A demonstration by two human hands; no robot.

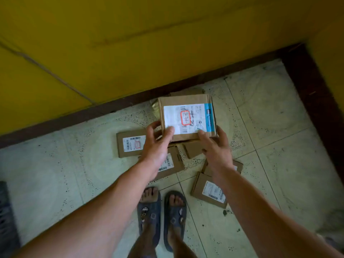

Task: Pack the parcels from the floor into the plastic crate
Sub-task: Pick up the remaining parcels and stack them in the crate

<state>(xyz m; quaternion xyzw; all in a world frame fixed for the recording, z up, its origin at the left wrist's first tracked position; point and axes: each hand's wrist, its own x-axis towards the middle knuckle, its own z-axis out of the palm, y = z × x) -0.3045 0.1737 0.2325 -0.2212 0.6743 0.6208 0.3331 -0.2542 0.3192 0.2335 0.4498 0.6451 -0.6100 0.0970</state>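
A brown cardboard parcel (188, 116) with a white label marked in red sits near the yellow wall. My left hand (158, 142) grips its near left corner, thumb on the label. My right hand (216, 146) holds its near right corner, thumb on top. Several more flat cardboard parcels lie on the tiled floor: one at the left (130, 146), one under my left wrist (171, 162), one at the lower right (208, 190). A dark slatted edge, perhaps the plastic crate (7, 216), shows at the far left.
The yellow wall (130, 43) with a dark skirting board (74, 118) runs behind the parcels and turns at the right corner. My feet in blue sandals (162, 213) stand just before the pile. Pale green floor tiles (279, 127) spread left and right.
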